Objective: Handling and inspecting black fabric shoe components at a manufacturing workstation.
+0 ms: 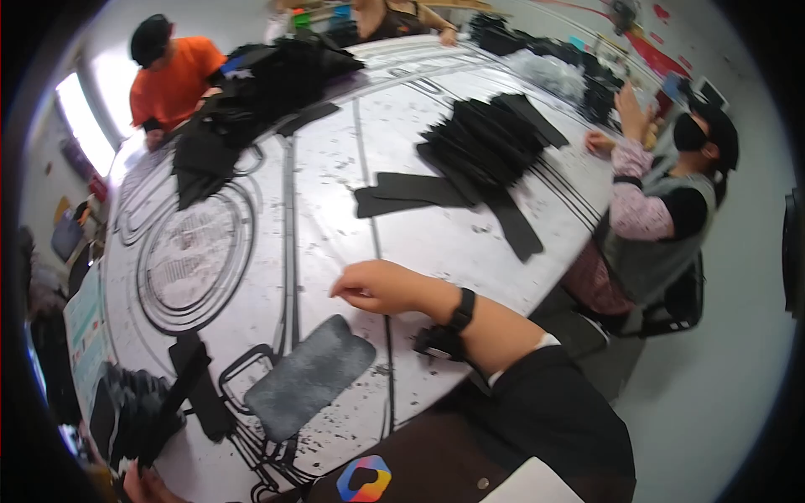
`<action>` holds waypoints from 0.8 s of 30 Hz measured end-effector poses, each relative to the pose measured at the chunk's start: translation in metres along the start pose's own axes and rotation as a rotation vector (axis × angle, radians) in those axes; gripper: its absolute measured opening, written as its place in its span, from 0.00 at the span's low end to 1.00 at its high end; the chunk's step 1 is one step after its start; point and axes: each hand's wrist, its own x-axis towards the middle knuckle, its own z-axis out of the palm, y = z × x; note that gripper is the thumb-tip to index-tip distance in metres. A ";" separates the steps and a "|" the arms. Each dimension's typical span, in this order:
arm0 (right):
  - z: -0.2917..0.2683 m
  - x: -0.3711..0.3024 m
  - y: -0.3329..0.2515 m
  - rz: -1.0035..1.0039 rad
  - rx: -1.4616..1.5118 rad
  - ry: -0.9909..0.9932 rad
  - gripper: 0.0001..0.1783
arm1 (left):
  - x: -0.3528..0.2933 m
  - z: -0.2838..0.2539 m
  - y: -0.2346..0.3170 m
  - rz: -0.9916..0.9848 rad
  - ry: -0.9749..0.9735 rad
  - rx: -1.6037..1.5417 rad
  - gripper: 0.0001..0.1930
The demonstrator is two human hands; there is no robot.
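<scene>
Over the white table, my right hand hovers with its fingers curled together in a pinch. Whatever it may hold is too small to make out. Just below it lies a single flat grey piece with notched ends and a speckled, dusty surface. My left hand shows only in part at the bottom left edge, up against a stack of dark flat pieces; its grip is mostly cut off. Between that stack and the grey piece are narrow black strips.
A fanned pile of black pieces lies across the table. A larger black heap is at the far left, near a person in orange. Another person sits at the right. Clear plastic bags lie along the far edge.
</scene>
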 end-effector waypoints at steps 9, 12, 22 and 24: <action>-0.004 0.001 -0.012 0.056 0.141 -0.024 0.10 | 0.002 0.007 0.012 0.070 -0.140 -0.044 0.07; -0.004 0.001 -0.011 0.057 0.152 -0.018 0.10 | 0.003 0.011 0.013 0.058 -0.148 -0.106 0.07; -0.003 0.000 -0.012 0.033 0.150 -0.015 0.09 | -0.003 0.008 0.009 0.036 -0.155 -0.143 0.07; -0.001 -0.001 -0.012 0.000 0.141 0.003 0.09 | -0.003 0.007 0.009 0.037 -0.148 -0.150 0.07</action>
